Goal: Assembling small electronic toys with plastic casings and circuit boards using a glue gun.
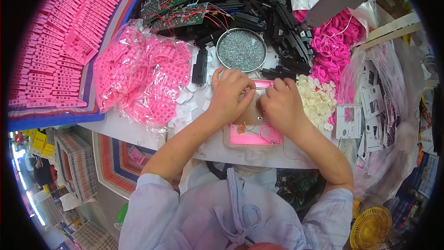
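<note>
A: How are the 2 hands posed?
B: The left hand (pixel 228 96) and right hand (pixel 280 104) curl, fingertips pinching a pink casing (pixel 255 134) at centre.
A: Packages?
B: Clear bags of pink parts (pixel 141 78) at 9 o'clock.

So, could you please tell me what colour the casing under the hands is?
Pink casing, best seen in the head view.

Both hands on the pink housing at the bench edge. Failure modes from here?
1. The pink housing lies close to the table edge; a push may slide it off.
2. The left hand and right hand cover the joint, so misalignment could go unseen.
3. The screw bowl sits just behind; an elbow could spill it.
</note>
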### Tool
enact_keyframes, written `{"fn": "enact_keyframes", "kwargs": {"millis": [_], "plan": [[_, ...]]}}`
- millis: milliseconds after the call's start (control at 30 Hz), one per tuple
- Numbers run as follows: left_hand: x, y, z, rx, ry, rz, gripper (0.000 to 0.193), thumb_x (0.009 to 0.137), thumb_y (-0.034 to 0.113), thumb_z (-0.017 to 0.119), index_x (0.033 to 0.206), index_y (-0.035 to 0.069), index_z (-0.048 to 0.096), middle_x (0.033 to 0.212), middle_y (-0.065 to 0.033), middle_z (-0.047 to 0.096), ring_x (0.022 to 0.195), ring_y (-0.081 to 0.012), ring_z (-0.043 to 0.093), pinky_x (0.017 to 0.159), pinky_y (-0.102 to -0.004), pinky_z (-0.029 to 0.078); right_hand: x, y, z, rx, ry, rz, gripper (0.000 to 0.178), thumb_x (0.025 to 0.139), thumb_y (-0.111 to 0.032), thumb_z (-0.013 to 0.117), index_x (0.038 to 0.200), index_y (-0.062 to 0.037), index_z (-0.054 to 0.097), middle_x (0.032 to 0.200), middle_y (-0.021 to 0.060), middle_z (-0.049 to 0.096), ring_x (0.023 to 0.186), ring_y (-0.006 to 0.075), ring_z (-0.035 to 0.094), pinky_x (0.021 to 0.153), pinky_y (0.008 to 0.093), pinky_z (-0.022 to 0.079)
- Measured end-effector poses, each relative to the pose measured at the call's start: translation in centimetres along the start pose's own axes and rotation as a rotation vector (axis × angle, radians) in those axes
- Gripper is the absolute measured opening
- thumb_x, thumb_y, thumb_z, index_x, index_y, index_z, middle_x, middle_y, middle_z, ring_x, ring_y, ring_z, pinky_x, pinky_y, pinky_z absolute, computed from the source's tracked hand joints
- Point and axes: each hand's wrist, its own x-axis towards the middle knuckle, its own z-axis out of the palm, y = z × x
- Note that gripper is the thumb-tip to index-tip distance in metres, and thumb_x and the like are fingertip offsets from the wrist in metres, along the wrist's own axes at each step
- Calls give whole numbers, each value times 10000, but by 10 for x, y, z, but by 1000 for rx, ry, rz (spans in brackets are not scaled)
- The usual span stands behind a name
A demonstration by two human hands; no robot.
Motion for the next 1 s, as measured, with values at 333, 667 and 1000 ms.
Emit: {"fn": "enact_keyframes", "kwargs": {"millis": [333, 667, 1000], "plan": [[14, 10, -3, 151, -205, 160, 69, 786, 174, 704, 829, 140, 663, 910, 8, 626, 990, -197, 576, 1116, -605, 200, -34, -30, -12, 188, 194, 225, 111, 737, -99, 684, 834, -64, 643, 877, 76, 571, 855, 272, 542, 752, 410, 423], [44, 40, 11, 552, -607, 473, 121, 733, 157, 697, 842, 119, 733, 946, -18, 644, 1023, -223, 584, 1086, -509, 347, -38, -33, -3, 287, 218, 293, 122, 749, -65, 714, 821, -42, 618, 827, 107, 570, 782, 306, 547, 674, 420, 447], [76, 36, 2, 418, -861, -66, 146, 745, 207, 782, 840, 103, 744, 857, -115, 713, 901, -317, 696, 762, -441, 549, -32, -15, 13, 403, 283, 328, 106, 805, -60, 691, 899, -42, 646, 903, 119, 618, 857, 345, 580, 744, 448, 478]]}}
